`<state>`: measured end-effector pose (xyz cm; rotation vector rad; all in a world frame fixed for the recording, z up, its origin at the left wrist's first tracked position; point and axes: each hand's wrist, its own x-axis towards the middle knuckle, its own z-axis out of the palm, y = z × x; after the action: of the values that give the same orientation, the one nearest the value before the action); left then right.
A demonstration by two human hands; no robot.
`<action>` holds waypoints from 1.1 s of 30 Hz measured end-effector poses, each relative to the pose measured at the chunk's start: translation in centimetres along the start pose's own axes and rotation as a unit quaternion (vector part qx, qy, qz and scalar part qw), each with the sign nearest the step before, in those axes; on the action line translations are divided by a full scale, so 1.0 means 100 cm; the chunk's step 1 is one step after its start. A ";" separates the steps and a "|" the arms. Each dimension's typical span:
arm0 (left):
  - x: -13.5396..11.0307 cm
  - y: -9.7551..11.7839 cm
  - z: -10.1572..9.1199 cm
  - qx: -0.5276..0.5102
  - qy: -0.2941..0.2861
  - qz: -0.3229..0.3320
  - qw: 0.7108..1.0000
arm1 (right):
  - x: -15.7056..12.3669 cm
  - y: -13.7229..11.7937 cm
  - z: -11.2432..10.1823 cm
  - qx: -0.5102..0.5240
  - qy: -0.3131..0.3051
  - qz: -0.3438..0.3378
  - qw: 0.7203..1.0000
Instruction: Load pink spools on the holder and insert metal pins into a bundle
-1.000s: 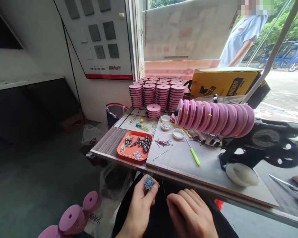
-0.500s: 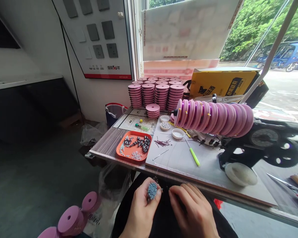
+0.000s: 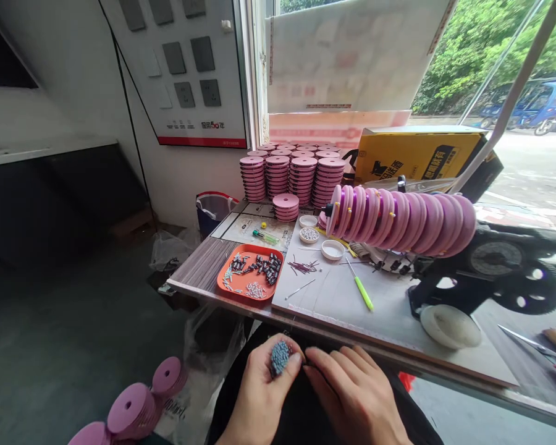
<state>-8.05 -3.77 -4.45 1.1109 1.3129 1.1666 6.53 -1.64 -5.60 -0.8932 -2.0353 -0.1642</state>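
Observation:
My left hand [image 3: 264, 389] is curled around a tight bundle of small blue-tipped pieces [image 3: 280, 356], held upright below the table edge over my dark lap. My right hand [image 3: 354, 395] sits just to its right, fingers bent, fingertips touching the left thumb beside the bundle; what it pinches, if anything, is too small to see. On the table ahead lies an orange tray [image 3: 227, 286] with small dark and silver parts, and a row of pink spools [image 3: 401, 220] is threaded on a black winding machine [image 3: 491, 272].
Stacks of pink spools [image 3: 290, 176] stand at the table's back by the window. Small white dishes [image 3: 332, 249], a green-handled tool [image 3: 362, 290], a white lid [image 3: 449, 326] and a yellow box [image 3: 412, 154] are on the table. More pink spools [image 3: 134, 408] lie at lower left.
My right hand has slid left until its fingertips meet the left hand at the bundle. The person outside the window is gone from view.

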 end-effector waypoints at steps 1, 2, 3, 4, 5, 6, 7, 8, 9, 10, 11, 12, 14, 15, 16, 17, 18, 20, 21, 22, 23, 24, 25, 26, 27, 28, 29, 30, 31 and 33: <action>0.000 0.002 0.000 -0.058 -0.003 -0.012 0.998 | 0.001 0.000 0.000 -0.007 -0.014 -0.015 1.000; 0.000 0.005 0.000 -0.133 -0.006 -0.030 0.991 | 0.002 -0.001 0.000 -0.010 -0.021 -0.031 0.999; 0.001 0.008 0.000 -0.217 -0.012 -0.054 0.975 | 0.003 -0.002 0.000 -0.012 -0.022 -0.049 0.998; 0.002 0.012 -0.001 -0.299 -0.016 -0.081 0.951 | 0.004 -0.003 0.001 -0.016 -0.017 -0.070 0.997; 0.004 0.016 -0.001 -0.369 -0.016 -0.109 0.923 | 0.005 -0.004 0.002 -0.021 -0.008 -0.090 0.996; 0.006 0.019 -0.003 -0.420 -0.007 -0.132 0.898 | 0.006 -0.005 0.004 -0.028 0.003 -0.103 0.994; 0.009 0.021 -0.005 -0.452 0.011 -0.144 0.880 | 0.007 -0.005 0.005 -0.036 0.015 -0.110 0.993; 0.012 0.023 -0.007 -0.470 0.040 -0.145 0.870 | 0.009 -0.005 0.006 -0.045 0.025 -0.113 0.992; 0.014 0.024 -0.009 -0.479 0.072 -0.134 0.865 | 0.011 -0.005 0.007 -0.052 0.034 -0.112 0.992; 0.016 0.025 -0.011 -0.480 0.098 -0.117 0.864 | 0.013 -0.004 0.007 -0.055 0.042 -0.109 0.992; 0.018 0.026 -0.012 -0.476 0.111 -0.098 0.867 | 0.015 -0.003 0.008 -0.055 0.047 -0.109 0.991; 0.018 0.026 -0.012 -0.472 0.110 -0.080 0.871 | 0.017 -0.002 0.008 -0.051 0.045 -0.105 0.992; 0.018 0.028 -0.010 -0.461 0.083 -0.062 0.882 | 0.018 -0.001 0.007 -0.037 0.022 -0.090 0.995; 0.017 0.029 -0.008 -0.456 0.070 -0.060 0.885 | 0.018 -0.001 0.007 -0.031 0.011 -0.079 0.996; 0.016 0.031 -0.006 -0.454 0.062 -0.062 0.887 | 0.017 -0.001 0.007 -0.026 0.003 -0.068 0.997; 0.015 0.032 -0.005 -0.453 0.059 -0.064 0.887 | 0.016 -0.001 0.007 -0.022 -0.001 -0.058 0.998; 0.014 0.034 -0.003 -0.453 0.056 -0.066 0.887 | 0.015 -0.001 0.007 -0.018 -0.006 -0.052 0.998; 0.013 0.036 -0.002 -0.456 0.052 -0.070 0.886 | 0.013 -0.002 0.008 -0.005 -0.016 -0.049 0.999; 0.012 0.036 -0.001 -0.457 0.050 -0.071 0.885 | 0.012 -0.002 0.008 0.003 -0.024 -0.046 0.999; 0.011 0.037 0.000 -0.457 0.047 -0.074 0.885 | 0.012 -0.003 0.009 0.010 -0.031 -0.044 0.998; 0.010 0.037 0.000 -0.457 0.044 -0.076 0.885 | 0.013 -0.004 0.010 0.014 -0.034 -0.042 0.998; 0.009 0.037 0.001 -0.456 0.043 -0.079 0.885 | 0.013 -0.004 0.010 0.014 -0.034 -0.045 0.998; 0.008 0.036 0.002 -0.457 0.040 -0.083 0.885 | 0.014 -0.005 0.011 0.012 -0.029 -0.053 0.998; 0.008 0.037 0.003 -0.458 0.036 -0.091 0.884 | 0.015 -0.006 0.011 0.010 -0.019 -0.069 0.997; 0.008 0.038 0.003 -0.459 0.030 -0.104 0.882 | 0.015 -0.007 0.012 0.008 -0.005 -0.088 0.996; 0.009 0.039 0.001 -0.459 0.024 -0.118 0.880 | 0.016 -0.007 0.012 0.008 0.012 -0.108 0.994; 0.011 0.041 -0.002 -0.458 0.025 -0.125 0.880 | 0.016 -0.008 0.011 0.008 0.028 -0.126 0.992; 0.013 0.044 -0.006 -0.454 0.039 -0.116 0.882 | 0.016 -0.008 0.010 0.006 0.040 -0.141 0.989; 0.016 0.048 -0.011 -0.447 0.068 -0.088 0.888 | 0.015 -0.008 0.008 0.003 0.045 -0.150 0.988; 0.022 0.053 -0.022 -0.412 0.140 0.000 0.900 | 0.015 -0.005 0.003 -0.007 0.040 -0.146 0.988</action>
<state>-10.33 -1.18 0.58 0.3234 0.8487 1.6997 5.48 -1.12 -4.54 -0.5825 -2.0820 -0.3710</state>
